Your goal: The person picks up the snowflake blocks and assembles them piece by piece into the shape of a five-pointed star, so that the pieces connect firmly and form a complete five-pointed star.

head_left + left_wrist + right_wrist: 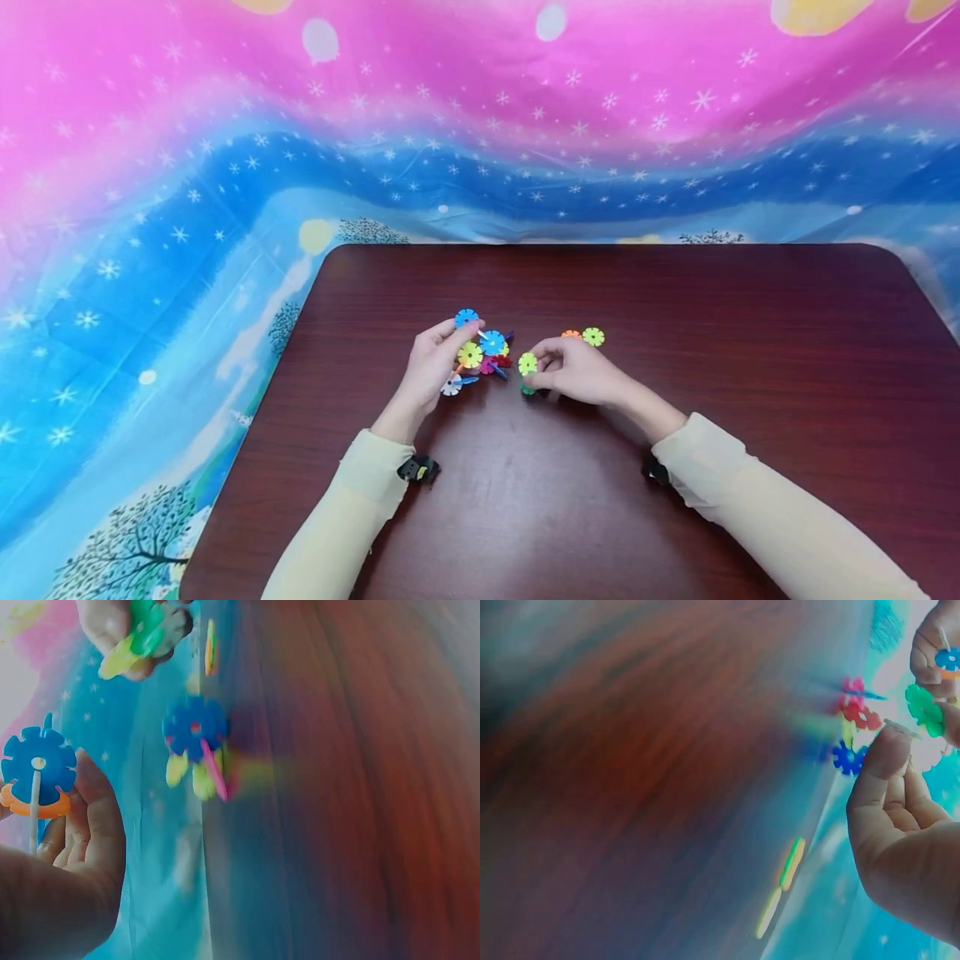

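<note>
Toward the table's far edge [675, 252], left hand [432, 362] and right hand [583, 375] pinch discs [527, 362], likely light, stiff, best held by rims.

Pink-and-blue backdrop [480, 125] behind brown table [787, 350]

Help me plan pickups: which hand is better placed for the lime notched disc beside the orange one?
Probably the right hand: it's nearer that lime disc than the left hand, though both hold discs.
</note>
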The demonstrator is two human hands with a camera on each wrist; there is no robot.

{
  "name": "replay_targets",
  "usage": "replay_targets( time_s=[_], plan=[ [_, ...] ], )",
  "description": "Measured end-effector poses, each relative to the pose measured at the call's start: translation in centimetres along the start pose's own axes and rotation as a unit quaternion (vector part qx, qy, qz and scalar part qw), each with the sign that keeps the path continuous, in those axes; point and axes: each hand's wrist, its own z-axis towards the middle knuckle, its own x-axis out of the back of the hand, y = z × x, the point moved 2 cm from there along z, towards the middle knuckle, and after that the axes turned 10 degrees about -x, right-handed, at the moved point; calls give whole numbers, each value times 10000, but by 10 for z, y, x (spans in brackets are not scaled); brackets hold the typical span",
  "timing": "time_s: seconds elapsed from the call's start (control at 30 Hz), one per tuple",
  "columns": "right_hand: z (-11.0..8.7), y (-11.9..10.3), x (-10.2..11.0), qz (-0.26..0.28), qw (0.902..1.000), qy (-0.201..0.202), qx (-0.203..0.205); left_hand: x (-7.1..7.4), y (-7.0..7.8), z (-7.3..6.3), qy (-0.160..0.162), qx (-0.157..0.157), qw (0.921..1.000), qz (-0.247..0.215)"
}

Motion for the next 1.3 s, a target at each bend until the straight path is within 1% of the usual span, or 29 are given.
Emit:
replay_targets(
  time_s=[0.1, 0.2, 0.3, 0.4, 0.5, 0.6, 0.7, 0.83, 1.03, 1.13, 1.3],
  plan=[
    [-6, 4, 10, 374, 9991, 193, 7, -15, 2, 3, -219, 78, 9989, -406],
    [-10, 8, 19, 738, 9963, 442, 70, -30, 5, 5, -429, 239, 9951, -853],
    [-16, 12, 29, 1122, 9910, 720, 116, -43, 8, 5, -623, 317, 9922, -1034],
    [-21, 17, 38, 1406, 9850, 999, 86, -55, 9, 7, -798, 288, 9912, -1020],
    [-28, 19, 45, 1776, 9757, 1283, 32, -64, 8, 8, -833, 191, 9914, -995],
    [-35, 19, 51, 2249, 9619, 1554, 22, -70, 7, 9, -731, 28, 9927, -956],
    [-42, 18, 55, 2651, 9487, 1723, 57, -74, 7, 9, -618, -65, 9938, -917],
    [-48, 15, 57, 3002, 9378, 1740, 82, -81, 7, 9, -621, -82, 9936, -938],
    [-52, 11, 57, 3433, 9227, 1753, -55, -91, 10, 10, -621, -162, 9950, -762],
    [-53, 11, 58, 3532, 9194, 1729, -96, -95, 10, 10, -604, -215, 9955, -703],
    [-55, 12, 59, 3530, 9202, 1689, -118, -101, 12, 10, -581, -261, 9959, -645]
  ],
)
